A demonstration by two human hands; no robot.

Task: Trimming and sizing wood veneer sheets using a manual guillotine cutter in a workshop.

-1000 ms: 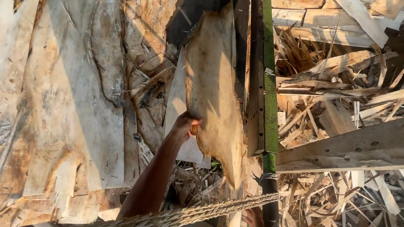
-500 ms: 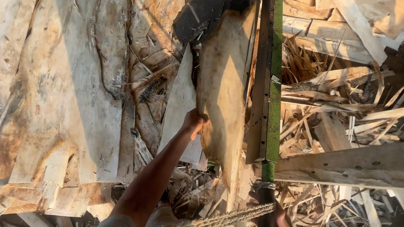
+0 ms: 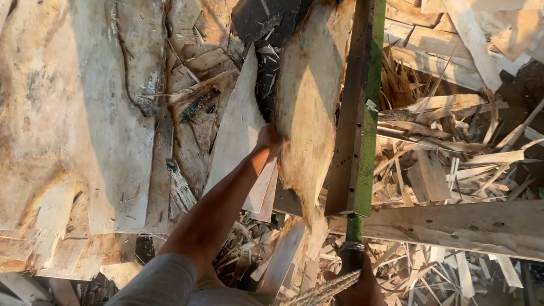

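Veneer sheet stands on edge, long axis running away from the person, just left of the green metal bar. Left hand grips its near left edge. Right hand closed around the bar's lower end, below the sheet.

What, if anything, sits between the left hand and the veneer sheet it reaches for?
Nothing visible: the left hand already grips the edge of the veneer sheet, which lies beside the green metal bar.

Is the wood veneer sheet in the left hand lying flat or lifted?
Lifted: the left hand grips the wood veneer sheet by its edge, beside the green blade.
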